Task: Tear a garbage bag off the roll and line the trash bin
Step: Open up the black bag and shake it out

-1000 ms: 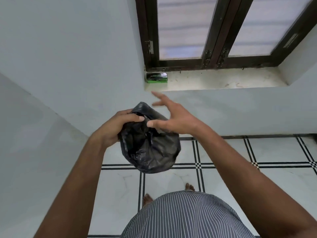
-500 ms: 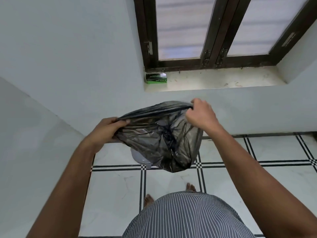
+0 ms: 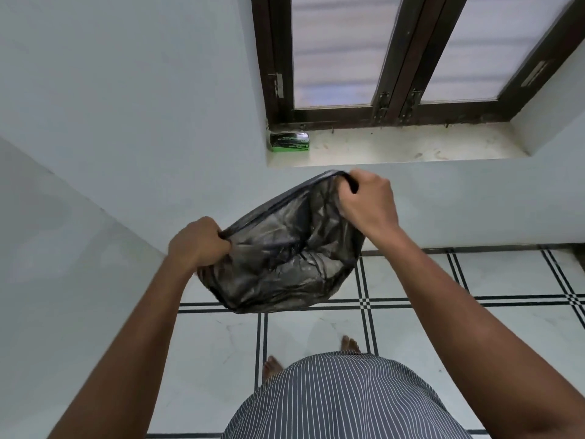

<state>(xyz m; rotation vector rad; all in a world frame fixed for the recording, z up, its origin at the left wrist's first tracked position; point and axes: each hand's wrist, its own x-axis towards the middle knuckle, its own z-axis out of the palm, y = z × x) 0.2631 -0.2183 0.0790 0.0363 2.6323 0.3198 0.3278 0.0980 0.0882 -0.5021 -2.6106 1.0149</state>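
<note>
A black, half-transparent garbage bag hangs stretched between both hands at chest height, its mouth pulled wide. My left hand grips the bag's rim at the lower left. My right hand grips the rim at the upper right, higher and farther away. The green and black garbage bag roll package lies on the window sill's left end. The trash bin is not visible; the bag hides the floor behind it.
A white wall with a recessed window sill and dark-framed window faces me. White floor tiles with black lines lie below. My bare feet and striped shirt are at the bottom.
The bag went from a crumpled bundle to a wide-open mouth. My right hand took hold of the rim and pulled up and right; my left hand closed tighter on its side.
</note>
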